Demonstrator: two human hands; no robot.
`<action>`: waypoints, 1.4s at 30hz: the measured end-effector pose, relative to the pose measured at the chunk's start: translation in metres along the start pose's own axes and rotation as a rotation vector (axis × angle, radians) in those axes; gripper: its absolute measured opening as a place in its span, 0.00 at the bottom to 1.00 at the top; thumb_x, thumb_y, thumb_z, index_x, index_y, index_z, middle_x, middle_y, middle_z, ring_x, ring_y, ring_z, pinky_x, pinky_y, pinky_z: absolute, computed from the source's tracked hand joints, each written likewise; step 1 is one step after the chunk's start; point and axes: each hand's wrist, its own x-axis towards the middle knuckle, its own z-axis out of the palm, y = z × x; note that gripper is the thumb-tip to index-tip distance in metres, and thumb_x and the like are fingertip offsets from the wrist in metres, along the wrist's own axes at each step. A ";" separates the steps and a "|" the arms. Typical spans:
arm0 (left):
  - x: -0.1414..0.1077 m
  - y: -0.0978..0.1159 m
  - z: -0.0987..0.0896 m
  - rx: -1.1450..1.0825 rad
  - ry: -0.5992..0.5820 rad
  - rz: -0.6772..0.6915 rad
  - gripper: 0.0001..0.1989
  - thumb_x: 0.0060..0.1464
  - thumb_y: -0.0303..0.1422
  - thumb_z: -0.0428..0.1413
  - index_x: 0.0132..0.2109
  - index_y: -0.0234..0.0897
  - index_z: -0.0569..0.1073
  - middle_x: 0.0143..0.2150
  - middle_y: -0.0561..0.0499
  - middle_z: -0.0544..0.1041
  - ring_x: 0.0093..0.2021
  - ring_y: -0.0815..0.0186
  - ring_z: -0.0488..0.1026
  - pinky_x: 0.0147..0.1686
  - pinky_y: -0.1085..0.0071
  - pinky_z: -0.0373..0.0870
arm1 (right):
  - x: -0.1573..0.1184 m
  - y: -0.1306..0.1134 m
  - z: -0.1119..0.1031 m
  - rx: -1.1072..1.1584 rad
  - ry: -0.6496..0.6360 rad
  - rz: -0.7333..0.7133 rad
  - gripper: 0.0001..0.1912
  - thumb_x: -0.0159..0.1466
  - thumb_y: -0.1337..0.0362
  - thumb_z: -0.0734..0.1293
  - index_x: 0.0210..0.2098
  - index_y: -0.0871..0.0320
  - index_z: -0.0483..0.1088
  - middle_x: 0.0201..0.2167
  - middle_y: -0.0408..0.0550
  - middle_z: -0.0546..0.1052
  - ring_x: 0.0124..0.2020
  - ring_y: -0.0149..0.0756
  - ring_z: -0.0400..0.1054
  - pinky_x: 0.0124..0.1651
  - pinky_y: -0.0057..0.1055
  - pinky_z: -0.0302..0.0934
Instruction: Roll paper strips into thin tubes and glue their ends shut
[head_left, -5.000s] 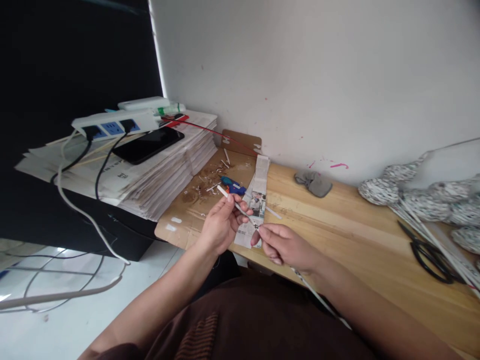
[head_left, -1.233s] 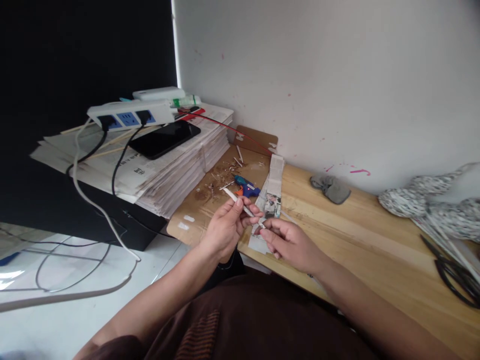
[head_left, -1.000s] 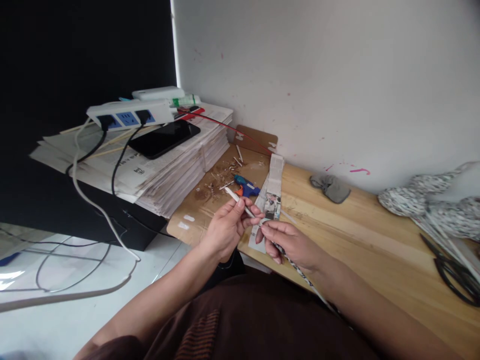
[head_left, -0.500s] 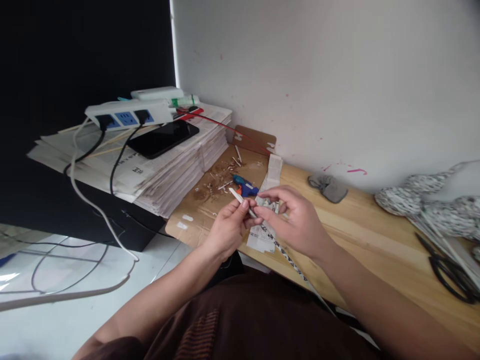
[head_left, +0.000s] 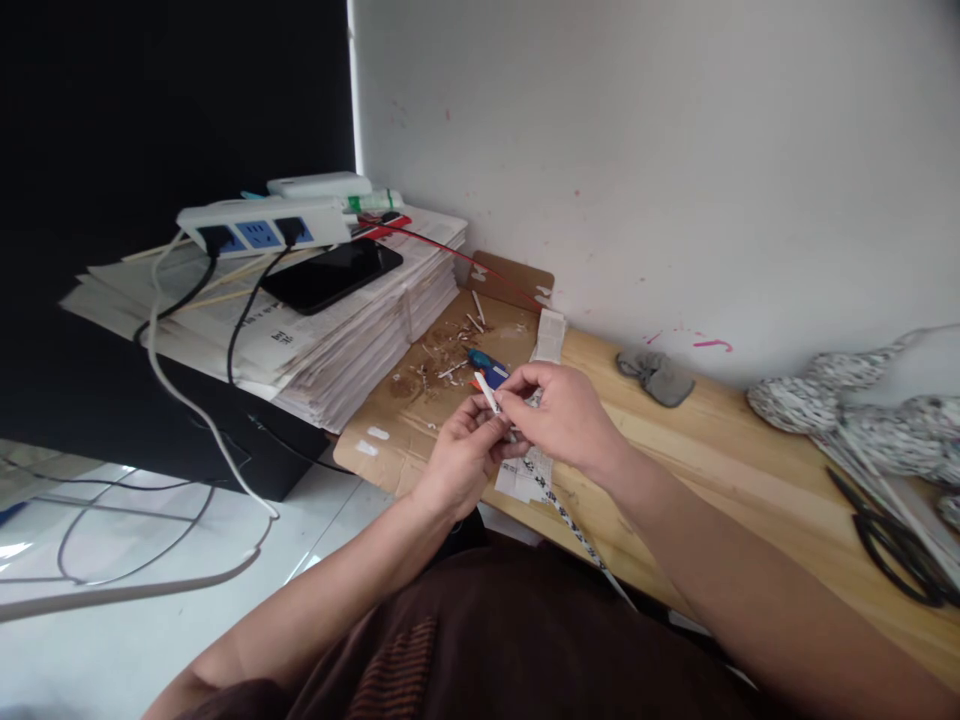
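Between my two hands runs a thin rolled newspaper strip (head_left: pixel 574 530), printed black and white, slanting down to the right toward my lap. Its pale pointed end (head_left: pixel 487 391) sticks up from my fingers. My left hand (head_left: pixel 469 440) is closed round the strip, thumb on top. Fingertips and thumb of my right hand (head_left: pixel 547 410) pinch it just below the pale end. Directly beyond the hands lies a blue glue gun (head_left: pixel 491 370) with an orange trigger, partly covered by my fingers. Flat newspaper strips (head_left: pixel 550 338) lie under and behind my right hand.
A cardboard sheet (head_left: pixel 390 410) with brown stains and scraps lies left of the hands. Beyond it are a newspaper stack (head_left: pixel 390 320), phone (head_left: pixel 334 275) and power strip (head_left: pixel 262 228). Rightward are a grey pouch (head_left: pixel 656 377), woven paper pieces (head_left: pixel 795 400) and black scissors (head_left: pixel 892 550).
My right hand has moved slightly left and down, its fingers closing from a looser spread to a pinch on the strip. The pale end has turned more upright.
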 end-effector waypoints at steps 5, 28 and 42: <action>0.000 -0.001 -0.005 -0.036 0.074 0.017 0.12 0.47 0.26 0.64 0.39 0.33 0.70 0.32 0.53 0.73 0.28 0.73 0.74 0.28 0.78 0.76 | 0.006 0.012 0.007 0.186 -0.078 0.132 0.06 0.58 0.62 0.66 0.28 0.58 0.73 0.25 0.43 0.77 0.25 0.29 0.69 0.28 0.25 0.61; -0.018 0.016 -0.037 -0.013 0.161 0.043 0.11 0.45 0.26 0.66 0.37 0.33 0.75 0.34 0.50 0.79 0.39 0.62 0.80 0.34 0.78 0.77 | 0.044 0.045 0.057 -0.424 -0.205 0.324 0.37 0.55 0.32 0.57 0.32 0.60 0.77 0.32 0.59 0.79 0.37 0.48 0.74 0.30 0.30 0.59; -0.024 0.020 -0.047 -0.007 0.192 0.054 0.11 0.45 0.26 0.66 0.36 0.33 0.73 0.33 0.49 0.79 0.41 0.60 0.79 0.35 0.76 0.77 | 0.042 0.047 0.059 -0.311 -0.190 0.393 0.33 0.56 0.34 0.58 0.24 0.58 0.74 0.22 0.56 0.77 0.29 0.44 0.74 0.28 0.31 0.59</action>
